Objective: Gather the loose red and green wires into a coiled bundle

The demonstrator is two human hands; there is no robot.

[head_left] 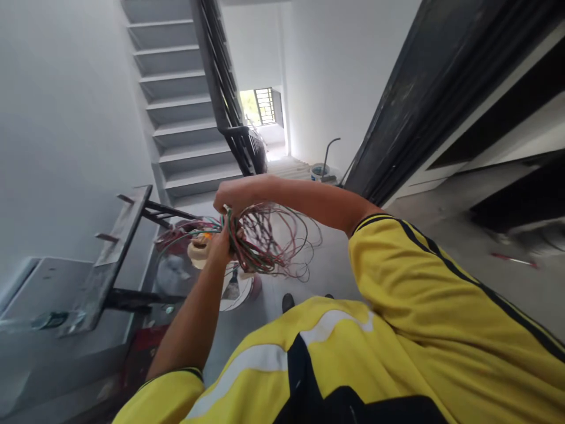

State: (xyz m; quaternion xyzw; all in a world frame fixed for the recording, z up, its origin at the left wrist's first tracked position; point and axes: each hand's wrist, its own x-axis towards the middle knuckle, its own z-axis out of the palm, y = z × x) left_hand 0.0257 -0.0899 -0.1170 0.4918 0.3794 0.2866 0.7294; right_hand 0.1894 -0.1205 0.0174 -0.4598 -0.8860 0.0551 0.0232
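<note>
A tangled bundle of thin red, green and white wires (269, 244) hangs in loops in front of my chest. My left hand (223, 244) grips the bundle from below, where the strands gather. My right hand (233, 197) is closed on the top of the same bundle, just above my left hand. Both arms come out of yellow sleeves with dark trim. Behind the hands, a cream-coloured round object (198, 250) shows partly, blurred and half hidden by my left hand.
A grey staircase (185, 118) with a dark railing (238, 141) rises ahead. A metal ladder-like frame (119, 247) leans at the left. A white bucket (318, 172) stands far off, a dark door frame (419, 106) runs along the right, and a red-handled tool (514, 259) lies on the floor.
</note>
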